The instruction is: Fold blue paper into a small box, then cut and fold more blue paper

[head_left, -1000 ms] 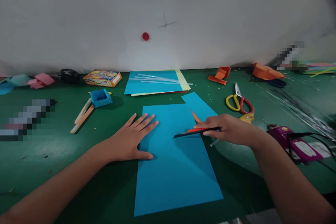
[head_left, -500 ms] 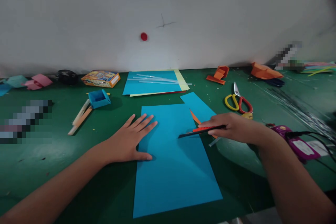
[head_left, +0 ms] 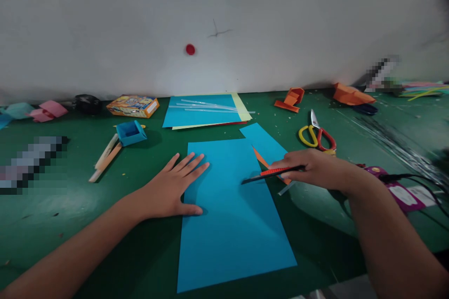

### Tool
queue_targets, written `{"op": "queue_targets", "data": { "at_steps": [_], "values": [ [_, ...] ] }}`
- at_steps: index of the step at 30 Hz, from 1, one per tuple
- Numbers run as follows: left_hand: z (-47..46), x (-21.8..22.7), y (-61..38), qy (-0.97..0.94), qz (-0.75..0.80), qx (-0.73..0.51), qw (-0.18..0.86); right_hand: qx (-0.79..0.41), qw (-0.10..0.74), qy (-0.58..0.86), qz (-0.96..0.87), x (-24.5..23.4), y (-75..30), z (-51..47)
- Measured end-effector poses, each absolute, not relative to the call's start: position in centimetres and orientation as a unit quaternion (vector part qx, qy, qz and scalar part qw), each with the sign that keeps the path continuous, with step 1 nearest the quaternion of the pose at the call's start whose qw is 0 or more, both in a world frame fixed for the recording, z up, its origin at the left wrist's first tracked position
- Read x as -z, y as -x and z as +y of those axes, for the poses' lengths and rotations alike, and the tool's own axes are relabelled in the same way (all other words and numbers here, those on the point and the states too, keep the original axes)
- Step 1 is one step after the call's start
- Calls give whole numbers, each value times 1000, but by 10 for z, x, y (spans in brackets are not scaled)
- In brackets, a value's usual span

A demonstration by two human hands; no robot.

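Observation:
A large blue sheet of paper (head_left: pixel 231 233) lies flat in front of me on the green table. My left hand (head_left: pixel 175 187) rests on its left edge with the fingers spread. My right hand (head_left: pixel 308 168) grips a black and orange utility knife (head_left: pixel 273 173), held low across the sheet's right side with its tip pointing left. I cannot tell whether the tip touches the paper. Under and beside the right hand are a smaller blue paper piece (head_left: pixel 268 140) and an orange paper strip (head_left: pixel 259 156), partly covered by the fingers.
Behind stand a stack of coloured sheets (head_left: pixel 199 119) with clear sticks on it, a small box (head_left: pixel 132 106) and a folded blue paper box (head_left: pixel 131 133). Scissors (head_left: pixel 317 133), an orange folded piece (head_left: pixel 291 99) and a purple glue gun (head_left: pixel 401 194) with a cable lie right.
My right hand and the knife have shifted very slightly to the right. The left hand stays flat on the blue sheet, and the whole view has moved a little.

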State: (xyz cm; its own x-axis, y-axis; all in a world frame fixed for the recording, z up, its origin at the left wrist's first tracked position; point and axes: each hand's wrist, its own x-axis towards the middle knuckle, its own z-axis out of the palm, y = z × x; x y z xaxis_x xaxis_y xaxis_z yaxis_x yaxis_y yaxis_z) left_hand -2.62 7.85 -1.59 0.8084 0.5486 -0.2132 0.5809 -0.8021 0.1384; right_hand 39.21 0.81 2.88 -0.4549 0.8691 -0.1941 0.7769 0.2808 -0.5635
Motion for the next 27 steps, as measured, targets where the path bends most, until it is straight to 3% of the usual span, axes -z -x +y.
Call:
{"op": "queue_targets", "data": {
  "at_steps": [27],
  "values": [
    [80,16,26,-948,295,74,92,-311,70,543,-777,-38,-408,5]
  ]
}}
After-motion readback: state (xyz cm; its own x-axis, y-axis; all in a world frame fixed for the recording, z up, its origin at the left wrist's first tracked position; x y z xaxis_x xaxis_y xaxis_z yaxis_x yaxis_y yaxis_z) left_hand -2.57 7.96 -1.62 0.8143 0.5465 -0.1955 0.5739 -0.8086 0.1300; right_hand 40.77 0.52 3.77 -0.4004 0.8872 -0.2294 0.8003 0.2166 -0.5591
